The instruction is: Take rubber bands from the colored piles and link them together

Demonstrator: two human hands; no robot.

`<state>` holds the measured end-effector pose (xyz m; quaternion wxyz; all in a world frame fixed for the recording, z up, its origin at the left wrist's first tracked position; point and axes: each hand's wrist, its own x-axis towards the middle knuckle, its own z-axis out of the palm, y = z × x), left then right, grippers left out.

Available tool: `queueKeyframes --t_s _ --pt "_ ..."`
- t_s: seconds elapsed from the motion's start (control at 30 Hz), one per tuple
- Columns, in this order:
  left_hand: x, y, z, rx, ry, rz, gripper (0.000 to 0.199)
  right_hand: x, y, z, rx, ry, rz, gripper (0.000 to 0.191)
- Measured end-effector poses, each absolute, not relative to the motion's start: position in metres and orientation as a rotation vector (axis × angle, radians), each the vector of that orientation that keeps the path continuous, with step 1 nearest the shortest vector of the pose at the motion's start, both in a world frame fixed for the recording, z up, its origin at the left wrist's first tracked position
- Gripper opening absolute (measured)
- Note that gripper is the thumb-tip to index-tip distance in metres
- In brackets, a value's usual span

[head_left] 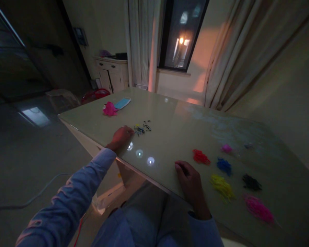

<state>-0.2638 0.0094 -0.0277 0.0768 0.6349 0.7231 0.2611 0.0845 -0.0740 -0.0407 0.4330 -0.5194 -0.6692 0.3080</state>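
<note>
On the pale glossy table my left hand has its fingertips together at the left edge of a small mixed pile of dark, blue and yellow bits; what they hold, if anything, is too small to tell. My right hand rests near the front edge, fingers curled and thumb against the index finger, with anything between them hidden. To its right lie separate piles: red, blue, yellow, black and pink, looking like thin strands or bands.
Toward the far left corner are a crumpled pink item and a blue face mask. A small pink clump lies behind the blue pile. Beyond the table stand a white cabinet and curtains.
</note>
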Motion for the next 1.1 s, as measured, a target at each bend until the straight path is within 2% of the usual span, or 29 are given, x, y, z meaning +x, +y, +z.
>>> queueKeyframes --t_s 0.13,0.27,0.47,0.6,1.1 --pt "-0.257 0.005 -0.029 1.854 2.181 0.9 0.027 0.085 -0.074 -0.04 -1.283 -1.671 0.764 0.028" --pt "-0.248 -0.001 -0.026 1.569 2.029 1.185 0.023 0.086 -0.074 -0.04 -1.275 -1.676 0.772 0.027" --pt "-0.214 -0.026 -0.012 0.875 1.301 1.463 0.038 0.086 -0.075 -0.042 -1.271 -1.706 0.744 0.026" --pt "-0.178 -0.042 0.002 0.618 0.911 1.409 0.034 0.085 -0.077 -0.041 -1.261 -1.721 0.713 0.023" --pt "-0.059 -0.06 0.025 0.564 0.633 1.153 0.028 0.08 -0.08 -0.04 -1.227 -1.746 0.697 0.02"
